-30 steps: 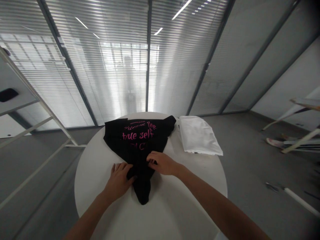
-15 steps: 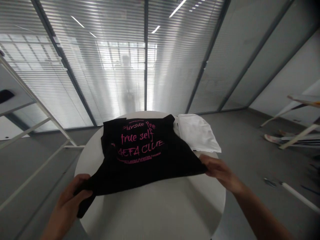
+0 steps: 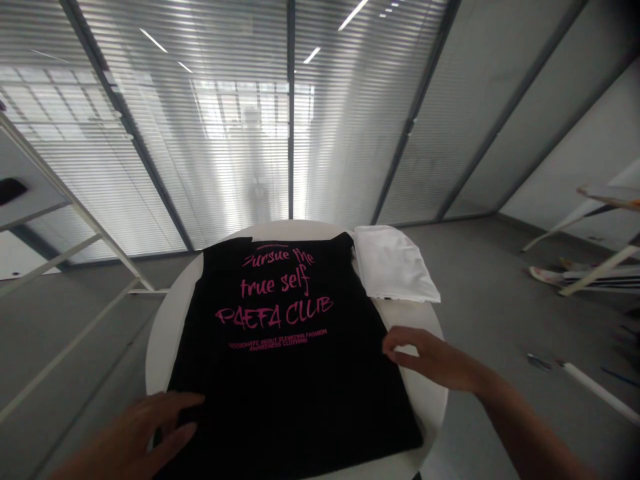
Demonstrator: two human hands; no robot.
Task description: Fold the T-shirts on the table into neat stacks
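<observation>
Left hand (image 3: pixel 137 427) blurred, at the near left edge of the black shirt (image 3: pixel 300 393): thumb and forefinger spread apart over the cloth, other fingers out of sight. Contact unclear. Right hand (image 3: pixel 425 353) at the shirt's right edge, thumb and forefinger curved into a loop, tips close together; could not tell whether they pinched the fabric.

Shirt lay spread face up on the surface (image 3: pixel 163 337), covering most of it. Lower left corner was lost behind the left hand and the bottom of the view, which also cut off part of the hem; lower right corner showed, squared. Pink print (image 3: pixel 275 313) read "Pursue the true self" in brushy script, then larger angular "PAEFA CLUB", then two small capital lines, dim at the left. Tiny line at the top was illegible. Cloth matte, so dark that any creases were hard to see. Shoulders ended in short, blunt corners.

Surface round, white and smooth. White cloth (image 3: pixel 395 267), folded to a rough rectangle with soft wrinkles, sat just beside the shirt's far right shoulder. Beyond stood glass panels with fine slatted blinds (image 3: pixel 345 147). Small metal object (image 3: pixel 539 362) on the grey floor (image 3: pixel 485 293), too indistinct to name.
</observation>
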